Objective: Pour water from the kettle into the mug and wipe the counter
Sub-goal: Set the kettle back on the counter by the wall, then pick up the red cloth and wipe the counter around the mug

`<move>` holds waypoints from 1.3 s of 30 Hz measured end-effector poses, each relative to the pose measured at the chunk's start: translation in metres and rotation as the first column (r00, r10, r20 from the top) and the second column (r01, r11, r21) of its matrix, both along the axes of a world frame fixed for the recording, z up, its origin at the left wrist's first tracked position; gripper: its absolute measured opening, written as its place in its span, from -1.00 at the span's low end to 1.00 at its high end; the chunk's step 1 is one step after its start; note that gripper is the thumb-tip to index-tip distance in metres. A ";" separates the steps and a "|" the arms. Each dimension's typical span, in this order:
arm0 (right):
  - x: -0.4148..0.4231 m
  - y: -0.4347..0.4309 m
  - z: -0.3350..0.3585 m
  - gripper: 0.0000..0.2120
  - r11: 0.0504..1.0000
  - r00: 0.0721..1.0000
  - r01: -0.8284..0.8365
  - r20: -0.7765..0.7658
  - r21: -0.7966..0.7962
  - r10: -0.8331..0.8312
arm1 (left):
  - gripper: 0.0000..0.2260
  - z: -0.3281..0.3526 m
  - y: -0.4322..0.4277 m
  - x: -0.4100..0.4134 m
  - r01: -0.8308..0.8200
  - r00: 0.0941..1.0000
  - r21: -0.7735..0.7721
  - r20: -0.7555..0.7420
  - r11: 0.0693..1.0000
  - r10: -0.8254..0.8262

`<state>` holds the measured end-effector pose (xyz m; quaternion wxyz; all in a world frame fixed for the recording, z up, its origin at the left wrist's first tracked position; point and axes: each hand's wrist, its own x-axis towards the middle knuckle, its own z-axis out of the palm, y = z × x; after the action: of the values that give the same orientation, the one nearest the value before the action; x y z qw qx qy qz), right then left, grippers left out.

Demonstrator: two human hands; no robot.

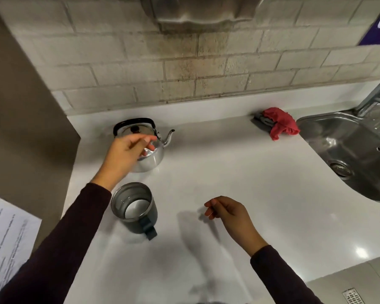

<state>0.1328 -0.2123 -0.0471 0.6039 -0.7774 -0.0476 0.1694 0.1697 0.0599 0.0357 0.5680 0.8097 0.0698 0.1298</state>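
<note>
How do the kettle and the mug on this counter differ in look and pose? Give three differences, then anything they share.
The kettle is shiny and rounded; the mug is dull grey and straight-sided. The kettle is lidded, with a spout; the mug is open-topped. The kettle's black handle arches over its top; the mug's sticks out sideways. Both look metal and stand upright on the white counter.

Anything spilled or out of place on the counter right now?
No spill visible. The kettle and mug stand upright; the red cloth lies bunched by the sink. Only oddity: brownish staining on the tiled wall.

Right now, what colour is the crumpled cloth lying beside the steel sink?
Red, the crumpled cloth shows clearly in the head view, next to the steel sink.
</note>
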 end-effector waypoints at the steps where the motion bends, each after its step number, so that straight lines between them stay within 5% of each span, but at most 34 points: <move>1: 0.001 -0.003 -0.001 -0.74 1.000 1.000 0.002 -0.002 0.003 -0.002 | -0.80 -0.001 -0.014 -0.011 0.038 0.999 -0.012 0.007 0.999 -0.038; 9: 0.022 -0.050 -0.013 -0.74 1.000 0.999 -0.024 -0.046 0.009 0.024 | -0.77 -0.036 -0.117 -0.060 0.085 0.995 -0.129 -0.040 0.988 -0.091; 14: 0.059 -0.105 -0.019 -0.70 0.991 0.997 -0.074 -0.037 -0.107 0.071 | -0.77 -0.064 -0.184 -0.051 -0.041 0.989 -0.188 -0.145 0.981 0.014; 22: 0.181 -0.187 -0.008 -0.81 0.967 0.981 -0.083 0.150 -0.241 0.122 | -0.77 -0.074 -0.269 -0.009 -0.155 0.968 -0.196 -0.227 0.968 0.109; 28: 0.319 -0.232 -0.002 -0.87 0.888 0.911 0.025 0.377 -0.460 0.170 | -0.76 -0.072 -0.323 0.011 -0.148 0.948 -0.164 -0.303 0.975 0.093; 32: 0.381 -0.235 -0.001 -0.63 0.793 0.913 0.101 0.372 -0.600 0.165 | -0.76 -0.070 -0.337 0.016 -0.181 0.936 -0.138 -0.328 0.974 0.127; 39: 0.399 -0.223 -0.004 -0.68 0.705 0.910 0.208 0.399 -0.678 0.116 | -0.76 -0.070 -0.337 0.012 -0.233 0.922 -0.118 -0.342 0.965 0.181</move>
<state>0.5316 -0.4350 -0.0506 0.2394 -0.9671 -0.0855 -0.0091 0.1817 -0.2766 -0.0340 0.5932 0.7609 0.2587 0.0469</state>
